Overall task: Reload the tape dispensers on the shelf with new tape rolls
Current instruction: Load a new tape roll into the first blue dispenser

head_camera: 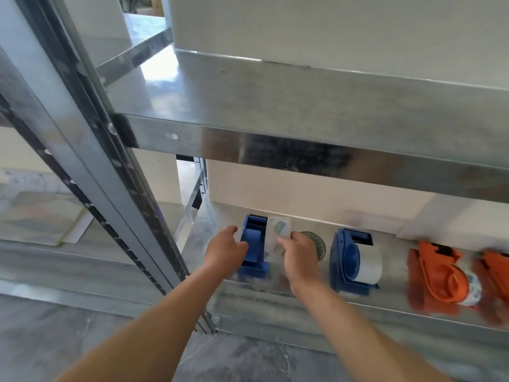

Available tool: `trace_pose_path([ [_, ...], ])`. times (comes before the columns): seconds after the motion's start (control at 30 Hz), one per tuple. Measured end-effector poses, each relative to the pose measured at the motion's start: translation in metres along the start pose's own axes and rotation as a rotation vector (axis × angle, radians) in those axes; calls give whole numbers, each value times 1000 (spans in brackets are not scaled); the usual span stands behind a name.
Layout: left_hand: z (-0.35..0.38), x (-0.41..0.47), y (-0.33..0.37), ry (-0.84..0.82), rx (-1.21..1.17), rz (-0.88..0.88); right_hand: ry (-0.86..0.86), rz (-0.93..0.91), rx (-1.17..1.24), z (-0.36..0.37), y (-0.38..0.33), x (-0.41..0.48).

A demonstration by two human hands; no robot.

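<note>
On the lower metal shelf [275, 293] stands a blue tape dispenser [253, 244] with its blue hub bare. My left hand [225, 249] grips its left side. My right hand [298, 252] holds a clear tape roll [278, 235] with a printed core against the dispenser's right side. A greenish tape roll [318, 245] lies flat just behind my right hand. Farther right stand a second blue dispenser [352, 257] carrying a white roll and an orange dispenser [440, 274] with a roll in it.
Another orange dispenser [495, 277] is cut off by the right edge. The upper shelf [303, 119] overhangs the work area and carries a large white box [330, 28]. A steel upright [110, 175] runs diagonally on the left. White boxes [303, 194] stand behind the dispensers.
</note>
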State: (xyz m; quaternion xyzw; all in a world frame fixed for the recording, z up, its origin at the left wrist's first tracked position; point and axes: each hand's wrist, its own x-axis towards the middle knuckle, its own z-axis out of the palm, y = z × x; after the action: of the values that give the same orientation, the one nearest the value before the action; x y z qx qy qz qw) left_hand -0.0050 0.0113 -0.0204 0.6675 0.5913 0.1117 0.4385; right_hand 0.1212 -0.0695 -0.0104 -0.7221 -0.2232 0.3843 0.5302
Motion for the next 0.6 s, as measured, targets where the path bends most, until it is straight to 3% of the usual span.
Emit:
trace_pose_path([
  [0.17,7,8,-3,-34,-97,-124,-15,-15,-1,0,2,7],
  [0.6,-4,20,1,-59,-315,-76,-3,7,51,14,2,2],
])
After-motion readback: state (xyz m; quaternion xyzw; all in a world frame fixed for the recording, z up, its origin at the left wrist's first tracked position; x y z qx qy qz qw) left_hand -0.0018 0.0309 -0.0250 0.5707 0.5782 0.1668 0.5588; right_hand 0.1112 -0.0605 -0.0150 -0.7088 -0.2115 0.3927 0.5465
